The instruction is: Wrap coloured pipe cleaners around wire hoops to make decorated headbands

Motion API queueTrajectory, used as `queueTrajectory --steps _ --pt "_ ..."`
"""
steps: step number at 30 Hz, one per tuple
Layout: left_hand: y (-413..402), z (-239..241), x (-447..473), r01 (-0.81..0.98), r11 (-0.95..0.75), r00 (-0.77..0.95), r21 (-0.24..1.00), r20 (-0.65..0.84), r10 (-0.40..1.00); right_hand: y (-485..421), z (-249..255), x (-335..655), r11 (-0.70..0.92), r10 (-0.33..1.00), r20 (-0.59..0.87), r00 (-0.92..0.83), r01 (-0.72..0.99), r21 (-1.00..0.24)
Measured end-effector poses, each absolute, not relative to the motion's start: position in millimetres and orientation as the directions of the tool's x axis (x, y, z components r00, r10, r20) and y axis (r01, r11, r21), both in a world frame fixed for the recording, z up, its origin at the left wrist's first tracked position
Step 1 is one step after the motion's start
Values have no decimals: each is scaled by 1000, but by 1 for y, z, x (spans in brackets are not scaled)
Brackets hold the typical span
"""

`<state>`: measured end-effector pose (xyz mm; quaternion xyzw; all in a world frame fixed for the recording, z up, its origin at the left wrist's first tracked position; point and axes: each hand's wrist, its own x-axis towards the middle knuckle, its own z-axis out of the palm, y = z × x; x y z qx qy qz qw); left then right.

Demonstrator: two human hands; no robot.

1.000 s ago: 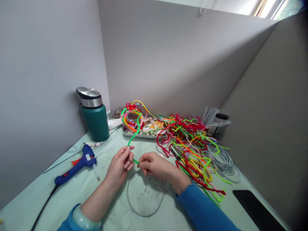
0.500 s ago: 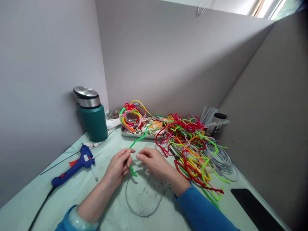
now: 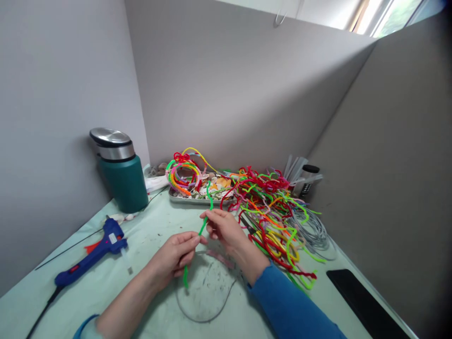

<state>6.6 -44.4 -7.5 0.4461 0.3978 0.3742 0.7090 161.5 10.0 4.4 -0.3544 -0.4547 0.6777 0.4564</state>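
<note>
A green pipe cleaner (image 3: 202, 229) runs between both my hands above the pale green table (image 3: 148, 230). My left hand (image 3: 176, 256) pinches its lower part, and a short tail hangs below the fingers. My right hand (image 3: 222, 228) pinches it higher up, with the free end rising toward the metal tray (image 3: 197, 198). A thin grey wire ring (image 3: 205, 292) lies on the table under my hands, with a pink pipe cleaner piece (image 3: 221, 258) beside my right wrist.
A big tangle of coloured pipe cleaners (image 3: 271, 207) lies to the right, with coiled white wire (image 3: 314, 230) beyond. A blue glue gun (image 3: 93, 252) and a teal flask (image 3: 120, 172) stand at left. A black phone (image 3: 363, 301) lies at right. Grey partitions close in the table.
My right hand has moved up and away along the green pipe cleaner. My left hand has slid lower, so the strand now runs straighter and more upright between them. The view shifted slightly.
</note>
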Motion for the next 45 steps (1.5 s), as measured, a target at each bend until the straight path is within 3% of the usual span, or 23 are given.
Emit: queueTrajectory --steps 4,7,11,16,21,27,34,45 --pt "-45 -8 3 -241 364 444 900 -231 865 14 6 170 -333 889 -95 -448 -489 -806" --pt "-45 -10 3 -290 376 473 880 -210 856 14 8 174 -366 859 -76 -507 -502 -784" --pt "-44 -10 3 -309 373 480 875 -196 855 14 7 170 -275 884 -42 -466 -445 -852" --pt "-43 -10 5 -289 342 452 894 -187 872 14 1 162 -1 981 46 -191 -238 -971" --pt "-44 -10 7 -185 363 455 913 -247 855 15 2 165 -41 961 20 -277 -211 -977" --pt "-42 -8 9 -253 280 354 926 -180 918 8 4 156 63 945 101 -312 -130 -990" --pt "-37 -15 7 -268 310 326 912 -217 920 -4 6 144 154 955 161 -251 -44 -987" --pt "-39 -12 11 -149 256 225 955 -219 949 1 -1 146 120 981 113 -161 33 -992"
